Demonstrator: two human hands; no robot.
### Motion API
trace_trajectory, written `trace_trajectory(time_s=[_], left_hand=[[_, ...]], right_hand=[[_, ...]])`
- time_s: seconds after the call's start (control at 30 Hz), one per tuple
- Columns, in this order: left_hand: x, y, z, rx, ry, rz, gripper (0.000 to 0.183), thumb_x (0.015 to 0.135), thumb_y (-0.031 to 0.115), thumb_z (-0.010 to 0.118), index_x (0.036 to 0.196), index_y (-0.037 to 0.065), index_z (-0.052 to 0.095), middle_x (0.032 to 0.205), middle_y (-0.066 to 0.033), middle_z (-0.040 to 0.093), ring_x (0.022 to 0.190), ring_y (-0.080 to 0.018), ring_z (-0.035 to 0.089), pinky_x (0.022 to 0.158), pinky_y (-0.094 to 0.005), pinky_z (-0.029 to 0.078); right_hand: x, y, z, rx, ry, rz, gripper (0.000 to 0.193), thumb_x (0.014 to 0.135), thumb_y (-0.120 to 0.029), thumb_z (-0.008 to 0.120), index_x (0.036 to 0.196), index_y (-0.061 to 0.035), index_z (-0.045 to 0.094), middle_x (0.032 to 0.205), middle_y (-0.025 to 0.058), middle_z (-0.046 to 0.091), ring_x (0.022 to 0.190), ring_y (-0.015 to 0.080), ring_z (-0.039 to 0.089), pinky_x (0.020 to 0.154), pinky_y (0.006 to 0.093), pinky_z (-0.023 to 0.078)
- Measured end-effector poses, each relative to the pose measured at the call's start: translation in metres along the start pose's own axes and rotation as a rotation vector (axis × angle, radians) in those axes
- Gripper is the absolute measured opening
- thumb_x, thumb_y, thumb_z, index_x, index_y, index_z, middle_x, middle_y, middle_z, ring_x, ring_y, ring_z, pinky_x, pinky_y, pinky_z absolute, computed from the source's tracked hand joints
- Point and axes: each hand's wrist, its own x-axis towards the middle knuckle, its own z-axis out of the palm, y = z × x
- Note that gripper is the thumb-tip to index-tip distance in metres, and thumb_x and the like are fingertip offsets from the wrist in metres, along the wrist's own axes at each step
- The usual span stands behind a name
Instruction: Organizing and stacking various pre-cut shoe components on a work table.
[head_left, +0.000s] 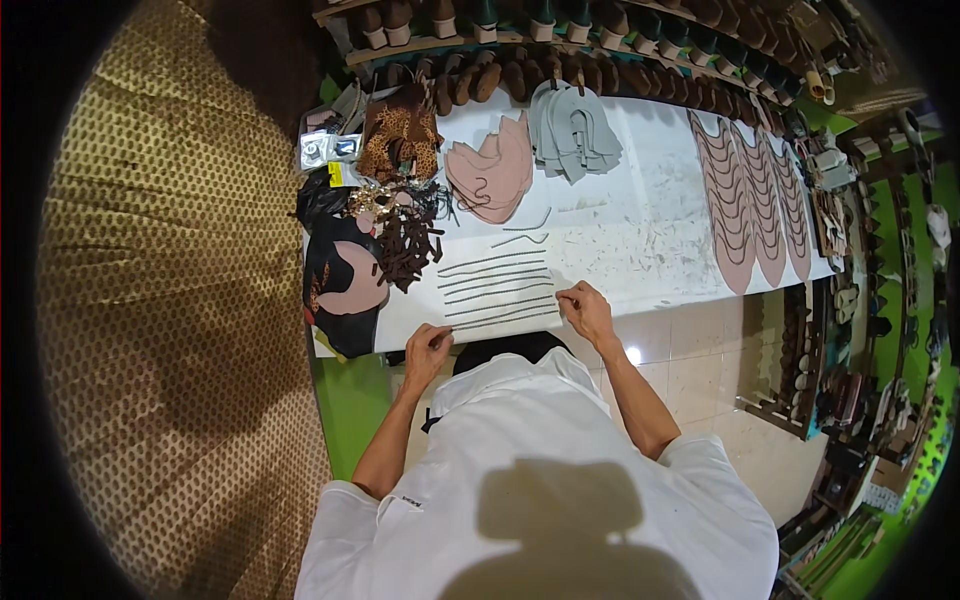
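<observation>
Several thin dark cords (496, 285) lie side by side in rows on the white table, running left to right. Shorter, bent cord pieces (520, 239) lie beyond them. At the near edge, my left hand (428, 350) is closed, its fingertips pinched at the left end of the nearest cord (505, 320). My right hand (588, 310) is also closed, thumb and fingers together at the right ends of the rows, apparently on that same cord; its fingertips partly hide the contact.
On the white table (630, 230) lie small brown strips (405, 250), pink cut pieces (492, 170), grey cut pieces (574, 130) and leopard-patterned material (395, 135). Rows of pink sole-shaped pieces (735, 200) are at right. Shoe lasts (540, 20) line the back shelf. A gold patterned curtain (180, 300) hangs left.
</observation>
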Motion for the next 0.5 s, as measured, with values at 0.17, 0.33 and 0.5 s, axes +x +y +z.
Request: trace_trajectory(time_s=[0.17,0.33,0.5], left_hand=[[0.005,0.0,-0.004,-0.009,0.041,0.019,0.021,0.089,0.006,0.075,0.109,-0.001,0.077,0.083,-0.01,0.066,0.07,-0.0165,0.06,0.067,-0.0305,0.05],[0.011,-0.002,-0.006,-0.031,0.06,0.015,0.02,0.091,0.006,0.074,0.11,-0.001,0.077,0.082,-0.0095,0.066,0.07,-0.0155,0.058,0.067,-0.0303,0.049],[0.017,0.0,-0.007,-0.028,0.074,0.024,0.02,0.092,0.005,0.073,0.11,0.0,0.077,0.082,-0.0094,0.065,0.069,-0.015,0.056,0.065,-0.0304,0.048]], right_hand=[[0.009,-0.003,0.001,-0.026,0.027,0.027,0.023,0.094,-0.019,0.065,0.107,-0.0109,0.082,0.097,0.0119,0.071,0.084,0.0329,0.071,0.075,0.0434,0.056],[0.019,-0.007,-0.004,-0.061,-0.01,0.019,0.022,0.094,-0.019,0.065,0.107,-0.0109,0.081,0.098,0.0122,0.07,0.085,0.0336,0.071,0.075,0.0443,0.057],[0.044,-0.016,-0.007,-0.045,0.01,0.02,0.02,0.094,-0.02,0.066,0.105,-0.0152,0.082,0.098,0.0112,0.07,0.086,0.0346,0.071,0.075,0.0449,0.057]])
